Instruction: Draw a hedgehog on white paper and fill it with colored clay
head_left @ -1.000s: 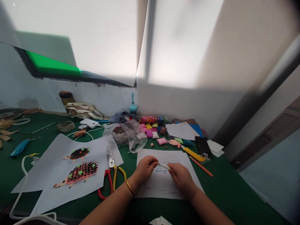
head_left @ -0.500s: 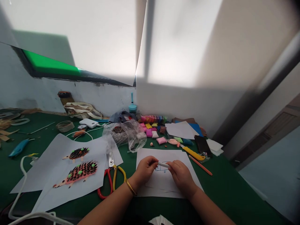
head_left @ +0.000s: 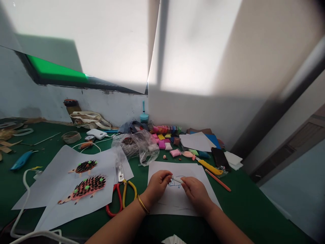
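Observation:
Both my hands are closed on a slim white pen [head_left: 177, 179], held nearly level above a sheet of white paper [head_left: 182, 200]. The fingertips of my left hand [head_left: 160, 184], with a gold bangle at its wrist, pinch one end. My right hand [head_left: 195, 191] grips the other end. Under the pen, partly hidden by my fingers, a blue outline drawing [head_left: 175, 184] of a small animal shows on the paper.
On the left, papers carry two hedgehog pictures [head_left: 87, 187]. Red-and-yellow-handled scissors [head_left: 121, 196] lie beside my left forearm. Behind the sheet are a clear plastic bag [head_left: 137, 145] and coloured clay packets [head_left: 175, 153]. A yellow cutter [head_left: 210, 167], an orange stick [head_left: 217, 180] and a dark phone [head_left: 219, 157] lie right.
The pen has tilted slightly, its right end a little lower. Both hands stay in nearly the same place, and the whole view has shifted very slightly.

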Tool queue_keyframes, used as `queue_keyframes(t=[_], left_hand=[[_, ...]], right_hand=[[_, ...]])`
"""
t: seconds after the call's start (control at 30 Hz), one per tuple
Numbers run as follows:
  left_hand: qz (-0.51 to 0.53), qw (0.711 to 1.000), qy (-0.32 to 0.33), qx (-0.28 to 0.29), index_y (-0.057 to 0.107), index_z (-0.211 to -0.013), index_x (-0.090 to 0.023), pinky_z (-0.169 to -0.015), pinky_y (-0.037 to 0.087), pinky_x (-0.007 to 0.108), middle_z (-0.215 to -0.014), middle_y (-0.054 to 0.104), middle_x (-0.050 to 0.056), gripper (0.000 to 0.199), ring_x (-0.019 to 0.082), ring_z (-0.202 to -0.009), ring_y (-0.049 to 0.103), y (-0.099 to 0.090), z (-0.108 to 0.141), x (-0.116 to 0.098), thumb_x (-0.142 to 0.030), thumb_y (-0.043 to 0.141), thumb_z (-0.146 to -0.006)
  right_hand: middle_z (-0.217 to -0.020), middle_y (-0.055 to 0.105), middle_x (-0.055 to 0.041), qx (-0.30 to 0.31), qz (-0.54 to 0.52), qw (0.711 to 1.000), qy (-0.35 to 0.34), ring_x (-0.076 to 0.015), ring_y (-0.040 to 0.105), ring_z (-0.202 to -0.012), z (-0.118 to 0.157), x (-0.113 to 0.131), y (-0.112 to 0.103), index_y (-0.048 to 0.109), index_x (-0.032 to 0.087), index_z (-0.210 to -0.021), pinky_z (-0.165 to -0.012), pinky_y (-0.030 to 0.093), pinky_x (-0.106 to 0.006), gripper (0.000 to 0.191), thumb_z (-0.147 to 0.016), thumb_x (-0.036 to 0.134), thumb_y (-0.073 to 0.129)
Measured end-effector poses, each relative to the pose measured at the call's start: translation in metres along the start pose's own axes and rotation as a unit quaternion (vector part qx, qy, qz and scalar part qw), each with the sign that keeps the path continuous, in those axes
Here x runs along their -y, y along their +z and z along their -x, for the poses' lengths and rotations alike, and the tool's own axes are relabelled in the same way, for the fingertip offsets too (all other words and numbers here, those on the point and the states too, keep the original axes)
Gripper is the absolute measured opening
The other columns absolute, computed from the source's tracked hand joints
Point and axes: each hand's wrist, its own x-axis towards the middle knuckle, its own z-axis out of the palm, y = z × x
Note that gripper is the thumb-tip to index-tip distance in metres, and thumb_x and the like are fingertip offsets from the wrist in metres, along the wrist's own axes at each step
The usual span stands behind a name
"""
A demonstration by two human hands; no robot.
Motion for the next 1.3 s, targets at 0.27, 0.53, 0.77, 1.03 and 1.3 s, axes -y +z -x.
queue_keyframes(t=[0.27, 0.53, 0.77, 1.03, 1.3], left_hand=[[-0.099, 0.995, 0.014, -0.03, 0.041, -0.141, -0.022, -0.079, 0.05, 0.031, -0.101, 0.066, 0.005, 0.047, 0.017, -0.085, 0.062, -0.006, 0.005, -0.013, -0.035, 0.042, -0.096], [-0.315, 0.948, -0.036, -0.008, 0.046, -0.138, -0.018, -0.113, 0.029, 0.044, -0.137, 0.054, 0.011, 0.051, 0.023, -0.13, 0.045, -0.011, 0.0, -0.003, -0.013, 0.04, -0.088], [-0.374, 0.924, -0.057, 0.05, 0.042, -0.141, -0.013, -0.116, 0.018, 0.048, -0.137, 0.054, 0.014, 0.054, 0.023, -0.133, 0.043, -0.011, -0.001, -0.006, -0.009, 0.033, -0.088], [-0.374, 0.917, -0.082, 0.112, 0.038, -0.144, -0.021, -0.114, 0.016, 0.057, -0.154, 0.029, 0.016, 0.076, 0.035, -0.143, 0.023, -0.024, 0.011, -0.013, -0.042, 0.066, -0.077], [-0.351, 0.916, -0.089, 0.174, 0.039, -0.144, -0.025, -0.115, 0.012, 0.057, -0.153, 0.031, 0.016, 0.089, 0.036, -0.143, 0.019, -0.044, 0.01, -0.015, -0.051, 0.075, -0.067]], right_hand=[[-0.09, 0.065, -0.0077, -0.023, 0.091, 0.995, 0.021, -0.0212, 0.058, -0.085, -0.008, -0.022, -0.004, 0.066, 0.019, -0.093, -0.076, 0.043, -0.034, 0.025, -0.094, 0.027, 0.042], [-0.096, 0.068, -0.0124, -0.033, 0.304, 0.931, 0.202, -0.0276, 0.059, -0.089, -0.006, -0.107, -0.032, 0.07, 0.02, -0.103, -0.073, 0.038, -0.038, 0.027, -0.086, 0.024, 0.049], [-0.104, 0.065, -0.0114, -0.084, 0.289, 0.942, 0.145, -0.028, 0.057, -0.096, -0.001, -0.1, -0.027, 0.068, 0.022, -0.11, -0.08, 0.041, -0.041, 0.031, -0.086, 0.023, 0.049], [-0.112, 0.065, -0.0088, -0.034, 0.158, 0.986, 0.031, -0.024, 0.058, -0.104, 0.001, -0.079, -0.012, 0.068, 0.022, -0.111, -0.092, 0.045, -0.04, 0.029, -0.091, 0.023, 0.047], [-0.108, 0.066, -0.0085, -0.031, 0.142, 0.988, 0.055, -0.0234, 0.059, -0.1, -0.003, -0.082, -0.005, 0.069, 0.022, -0.109, -0.091, 0.046, -0.039, 0.028, -0.09, 0.024, 0.048]])
